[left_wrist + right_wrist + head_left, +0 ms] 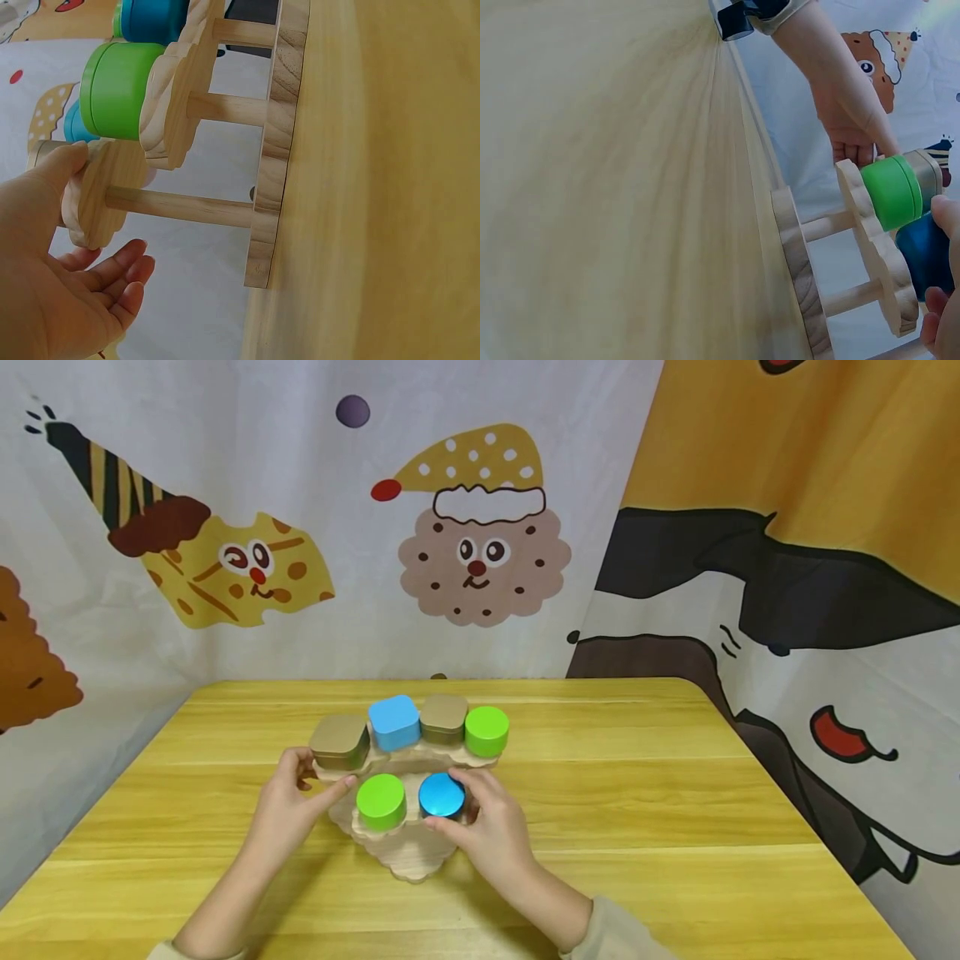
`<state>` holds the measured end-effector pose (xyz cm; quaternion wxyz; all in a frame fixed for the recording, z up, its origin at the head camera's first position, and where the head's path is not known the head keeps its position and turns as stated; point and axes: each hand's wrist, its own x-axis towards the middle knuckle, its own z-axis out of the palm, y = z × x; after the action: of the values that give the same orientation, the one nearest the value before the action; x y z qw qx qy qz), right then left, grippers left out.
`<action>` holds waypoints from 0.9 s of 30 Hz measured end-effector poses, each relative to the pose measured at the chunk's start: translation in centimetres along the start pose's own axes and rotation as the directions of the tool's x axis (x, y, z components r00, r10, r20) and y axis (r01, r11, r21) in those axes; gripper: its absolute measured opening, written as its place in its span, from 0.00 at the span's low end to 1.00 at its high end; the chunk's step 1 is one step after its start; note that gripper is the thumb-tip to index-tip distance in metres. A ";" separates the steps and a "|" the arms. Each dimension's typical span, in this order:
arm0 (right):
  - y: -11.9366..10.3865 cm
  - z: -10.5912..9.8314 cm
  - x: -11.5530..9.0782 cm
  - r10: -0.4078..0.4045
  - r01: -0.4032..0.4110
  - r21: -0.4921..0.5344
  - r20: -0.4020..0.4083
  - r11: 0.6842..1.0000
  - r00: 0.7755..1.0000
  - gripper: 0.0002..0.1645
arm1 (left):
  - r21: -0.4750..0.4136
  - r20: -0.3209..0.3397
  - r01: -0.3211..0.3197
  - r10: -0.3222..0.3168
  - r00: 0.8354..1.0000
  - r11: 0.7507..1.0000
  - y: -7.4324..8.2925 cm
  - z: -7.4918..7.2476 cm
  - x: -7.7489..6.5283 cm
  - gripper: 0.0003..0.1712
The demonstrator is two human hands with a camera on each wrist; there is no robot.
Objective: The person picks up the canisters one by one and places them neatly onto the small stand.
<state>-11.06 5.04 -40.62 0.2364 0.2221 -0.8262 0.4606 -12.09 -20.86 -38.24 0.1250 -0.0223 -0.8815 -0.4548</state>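
A wooden tiered stand (412, 852) with scalloped shelves on dowel legs holds several small round and square lidded containers. At its left end, my left hand (288, 802) grips the edge of the upper shelf (94, 202) between thumb and index finger, beside a brown-gold square container (340, 743). My right hand (491, 814) holds a shiny blue round container (442, 795) at the right of the lower shelf, thumb in front and fingers behind. Left of that one sits a green round container (382, 802). Whether the blue container's base touches the shelf is hidden.
Along the upper shelf stand a light-blue square container (394, 723), another brown-gold square one (444, 718) and a green round one (487, 732). The stand is on a wood-grain table (675, 827). Behind it hangs a cartoon-printed cloth (300, 460).
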 end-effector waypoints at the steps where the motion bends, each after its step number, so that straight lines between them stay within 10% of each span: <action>1: 0.0 0.0 0.0 -0.001 0.001 -0.009 -0.005 1.000 1.000 0.39 | 0.001 0.000 0.000 0.000 1.000 1.000 0.0 0.0 0.0 0.38; 27: -0.6 0.4 -0.5 0.049 -0.060 -0.185 -0.060 0.981 0.997 0.40 | -0.007 0.006 0.005 -0.005 1.000 1.000 -0.1 0.0 -0.1 0.39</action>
<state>-10.39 4.48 -40.69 0.2660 0.1635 -0.8648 0.3933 -12.03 -20.90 -38.33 0.1213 -0.0216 -0.8803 -0.4582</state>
